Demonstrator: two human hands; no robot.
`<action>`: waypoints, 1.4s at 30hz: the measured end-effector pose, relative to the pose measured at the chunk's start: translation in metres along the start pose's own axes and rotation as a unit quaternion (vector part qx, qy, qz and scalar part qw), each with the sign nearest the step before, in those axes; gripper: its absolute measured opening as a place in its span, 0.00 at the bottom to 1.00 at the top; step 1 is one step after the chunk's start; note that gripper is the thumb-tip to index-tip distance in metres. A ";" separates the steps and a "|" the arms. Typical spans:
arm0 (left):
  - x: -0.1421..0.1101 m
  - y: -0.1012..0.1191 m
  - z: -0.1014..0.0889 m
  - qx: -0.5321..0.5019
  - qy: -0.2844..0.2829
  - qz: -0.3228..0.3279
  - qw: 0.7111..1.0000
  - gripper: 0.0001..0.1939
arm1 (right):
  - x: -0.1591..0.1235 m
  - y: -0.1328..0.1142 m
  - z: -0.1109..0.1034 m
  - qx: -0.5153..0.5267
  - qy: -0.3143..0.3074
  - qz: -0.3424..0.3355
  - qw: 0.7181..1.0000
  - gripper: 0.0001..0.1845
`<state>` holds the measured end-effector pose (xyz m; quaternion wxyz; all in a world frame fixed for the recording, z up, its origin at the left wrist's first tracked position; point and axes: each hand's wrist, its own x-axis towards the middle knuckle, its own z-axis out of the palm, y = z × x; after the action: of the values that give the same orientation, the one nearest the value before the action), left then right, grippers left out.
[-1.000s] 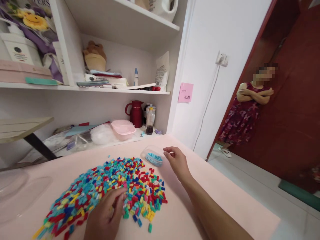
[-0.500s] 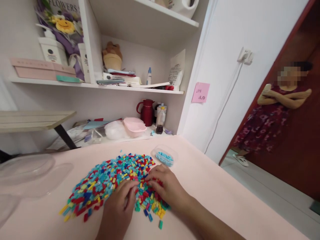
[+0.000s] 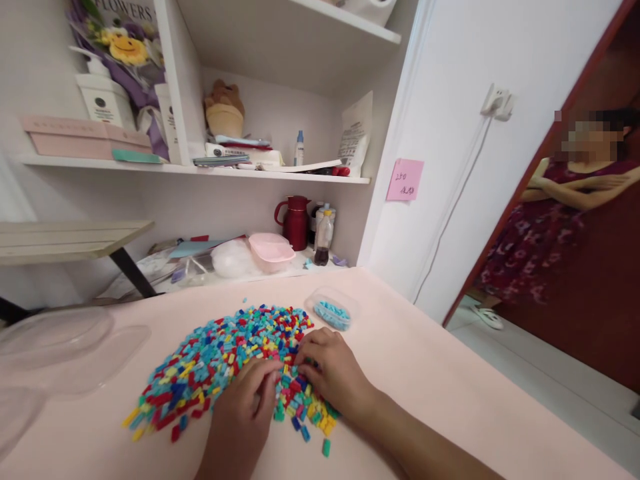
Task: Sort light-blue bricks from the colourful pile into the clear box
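Observation:
A wide heap of small coloured plastic bricks (image 3: 220, 353) lies on the pink tabletop (image 3: 425, 400). At the heap's near edge is my left hand (image 3: 245, 407), its thumb and forefinger closed together over the bricks. My right hand (image 3: 333, 370) rests on the right side of the heap with fingers curled down among the pieces. Whatever either set of fingertips holds is too small or hidden to name. Just beyond my right hand stands a clear plastic tub (image 3: 333, 310) containing light blue bricks. One green brick (image 3: 327, 447) lies apart near the front.
Clear plastic containers (image 3: 70, 347) sit at the left. Behind the table are a pink bowl (image 3: 271, 252), a red jug (image 3: 296, 223) and a bottle (image 3: 324, 237) of dark liquid, below a loaded shelf (image 3: 280, 175). A person (image 3: 565, 200) stands at the right with arms folded.
My right thumb has drawn in toward its fingers among the bricks. My left hand stays almost in place. The view has shifted slightly.

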<state>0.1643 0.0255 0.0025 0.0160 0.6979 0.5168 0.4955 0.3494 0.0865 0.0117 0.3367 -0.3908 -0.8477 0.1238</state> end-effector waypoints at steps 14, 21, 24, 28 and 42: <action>-0.004 -0.015 0.005 0.018 -0.049 0.009 0.999 0.16 | -0.002 -0.024 -0.016 0.168 0.082 -0.043 0.981 0.04; 0.001 -0.003 0.003 -0.017 -0.011 0.047 0.999 0.09 | -0.007 -0.032 -0.015 0.131 0.081 -0.090 0.984 0.05; 0.001 0.000 0.003 -0.029 -0.029 0.030 0.999 0.08 | -0.008 -0.032 -0.014 0.124 0.083 -0.096 0.984 0.05; -0.002 -0.002 0.002 -0.039 -0.071 0.007 0.997 0.09 | -0.008 -0.031 -0.014 0.115 0.087 -0.099 0.985 0.06; -0.010 -0.001 0.006 -0.152 -0.054 -0.110 0.981 0.11 | -0.009 -0.033 -0.015 0.106 0.089 -0.112 0.984 0.11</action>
<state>0.1679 0.0218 -0.0082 0.2038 0.6524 0.5073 0.5249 0.3451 0.0570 0.0342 0.4622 -0.2650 -0.8347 0.1396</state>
